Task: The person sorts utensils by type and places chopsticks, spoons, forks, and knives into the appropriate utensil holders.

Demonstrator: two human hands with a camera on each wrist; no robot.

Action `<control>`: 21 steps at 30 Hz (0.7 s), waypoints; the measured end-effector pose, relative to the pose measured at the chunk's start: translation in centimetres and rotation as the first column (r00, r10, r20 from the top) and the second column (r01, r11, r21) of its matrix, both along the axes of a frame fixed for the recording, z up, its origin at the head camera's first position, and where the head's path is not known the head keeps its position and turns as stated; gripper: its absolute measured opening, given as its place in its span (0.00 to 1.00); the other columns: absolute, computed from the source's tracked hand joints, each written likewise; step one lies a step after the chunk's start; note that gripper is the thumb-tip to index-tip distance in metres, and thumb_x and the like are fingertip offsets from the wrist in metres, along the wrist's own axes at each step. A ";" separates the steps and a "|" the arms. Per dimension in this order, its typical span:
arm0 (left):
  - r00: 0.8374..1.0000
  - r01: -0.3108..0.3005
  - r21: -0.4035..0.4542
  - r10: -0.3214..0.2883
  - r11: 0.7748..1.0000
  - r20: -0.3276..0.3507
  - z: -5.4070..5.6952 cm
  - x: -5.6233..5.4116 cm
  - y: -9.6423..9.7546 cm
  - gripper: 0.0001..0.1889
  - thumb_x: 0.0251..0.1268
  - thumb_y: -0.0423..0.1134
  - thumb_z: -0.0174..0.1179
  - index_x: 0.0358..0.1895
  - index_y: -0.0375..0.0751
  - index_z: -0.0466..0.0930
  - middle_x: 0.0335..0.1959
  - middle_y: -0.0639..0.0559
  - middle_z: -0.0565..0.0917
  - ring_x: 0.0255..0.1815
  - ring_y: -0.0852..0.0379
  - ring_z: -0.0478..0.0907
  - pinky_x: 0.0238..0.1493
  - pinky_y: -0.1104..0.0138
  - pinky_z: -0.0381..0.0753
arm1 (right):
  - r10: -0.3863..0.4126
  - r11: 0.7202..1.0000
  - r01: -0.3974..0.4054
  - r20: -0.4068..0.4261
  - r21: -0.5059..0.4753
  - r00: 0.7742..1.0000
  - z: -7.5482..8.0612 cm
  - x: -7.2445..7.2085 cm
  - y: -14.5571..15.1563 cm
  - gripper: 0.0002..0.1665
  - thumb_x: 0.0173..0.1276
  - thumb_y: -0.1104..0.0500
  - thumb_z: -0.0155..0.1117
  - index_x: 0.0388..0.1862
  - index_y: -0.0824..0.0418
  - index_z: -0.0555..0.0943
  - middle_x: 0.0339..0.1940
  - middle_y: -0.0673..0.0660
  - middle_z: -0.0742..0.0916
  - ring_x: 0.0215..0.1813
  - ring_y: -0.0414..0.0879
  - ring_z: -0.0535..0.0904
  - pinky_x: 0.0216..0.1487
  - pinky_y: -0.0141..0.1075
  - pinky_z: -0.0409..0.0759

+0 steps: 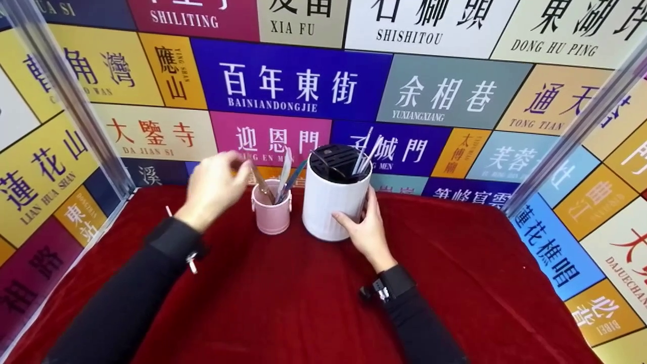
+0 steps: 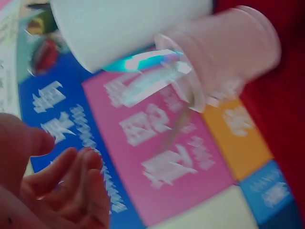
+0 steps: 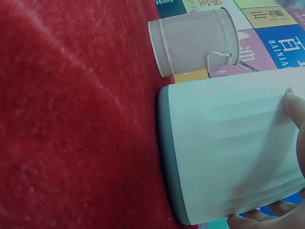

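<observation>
A white cylindrical holder (image 1: 331, 207) with a black slotted top (image 1: 336, 157) stands upright on the red cloth. Slim pale sticks (image 1: 370, 154) poke up from its right side. My right hand (image 1: 370, 232) grips the holder's lower right side, thumb in front and fingers curled behind. Left of it is a small pink bucket (image 1: 272, 215) with several long tools, among them a brownish stick (image 1: 264, 186) and an iridescent one (image 2: 143, 61). My left hand (image 1: 215, 184), blurred, hovers by the bucket's upper left; the left wrist view shows it bare, thumb and loosely bent fingers apart.
The table's red cloth (image 1: 303, 303) spreads in front of both containers. Close behind stands a wall of colourful street-name signs (image 1: 293, 81). Clear upright panel edges rise at left (image 1: 76, 101) and right (image 1: 571, 116).
</observation>
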State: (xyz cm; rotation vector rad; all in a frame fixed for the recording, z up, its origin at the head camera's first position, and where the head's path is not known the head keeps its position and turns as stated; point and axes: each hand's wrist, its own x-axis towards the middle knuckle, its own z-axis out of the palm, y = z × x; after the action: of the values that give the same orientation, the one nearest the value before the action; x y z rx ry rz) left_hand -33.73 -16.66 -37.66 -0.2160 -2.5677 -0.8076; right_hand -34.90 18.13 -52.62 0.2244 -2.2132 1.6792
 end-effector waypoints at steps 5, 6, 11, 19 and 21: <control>0.979 -0.082 -0.078 0.095 0.994 0.178 -3.6 0.1 -5.0 0.19 0.80 0.52 0.59 0.39 0.42 0.90 0.39 0.38 0.91 0.41 0.34 0.88 0.41 0.41 0.85 | 0.003 1.000 -0.003 0.013 -0.003 1.000 -0.1 0.1 -0.3 0.71 0.63 0.49 0.88 0.93 0.53 0.52 0.90 0.57 0.66 0.87 0.54 0.68 0.86 0.53 0.71; 0.968 -0.098 -0.093 0.116 0.991 0.223 -4.3 0.1 -6.0 0.20 0.80 0.54 0.59 0.35 0.42 0.89 0.37 0.37 0.90 0.41 0.34 0.87 0.40 0.42 0.84 | 0.006 1.000 -0.006 0.016 -0.005 1.000 -0.1 0.1 -0.4 0.71 0.63 0.49 0.88 0.94 0.54 0.52 0.90 0.57 0.66 0.87 0.54 0.68 0.86 0.53 0.71; 0.889 -0.161 -0.187 0.225 0.969 0.399 -7.5 0.1 -10.6 0.26 0.78 0.58 0.58 0.30 0.37 0.85 0.45 0.23 0.88 0.46 0.23 0.86 0.39 0.38 0.84 | 0.008 1.000 -0.008 0.014 0.000 1.000 -0.1 0.0 -0.6 0.70 0.64 0.49 0.88 0.93 0.54 0.52 0.90 0.57 0.66 0.87 0.55 0.69 0.86 0.54 0.71; 0.792 -0.205 -0.238 0.304 0.949 0.530 -10.8 0.0 -14.2 0.24 0.72 0.48 0.64 0.48 0.23 0.83 0.55 0.14 0.84 0.54 0.18 0.84 0.46 0.36 0.88 | 0.000 1.000 0.000 0.007 0.002 1.000 0.0 0.0 0.0 0.69 0.64 0.47 0.88 0.93 0.50 0.54 0.90 0.56 0.66 0.88 0.54 0.67 0.86 0.56 0.70; 0.779 -0.212 -0.231 0.307 0.950 0.546 -11.4 0.0 -14.5 0.23 0.70 0.47 0.65 0.48 0.24 0.83 0.55 0.15 0.84 0.55 0.18 0.84 0.46 0.36 0.88 | 0.002 1.000 -0.002 0.003 -0.002 1.000 0.0 0.0 0.1 0.68 0.64 0.48 0.88 0.93 0.50 0.54 0.90 0.56 0.66 0.87 0.55 0.68 0.86 0.57 0.70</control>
State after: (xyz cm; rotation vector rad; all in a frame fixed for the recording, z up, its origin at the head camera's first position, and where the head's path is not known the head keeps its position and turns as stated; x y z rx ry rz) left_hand -33.78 -31.16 -49.08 0.4046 -3.1348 -0.6280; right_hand -34.92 18.20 -52.59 0.2240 -2.2146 1.6839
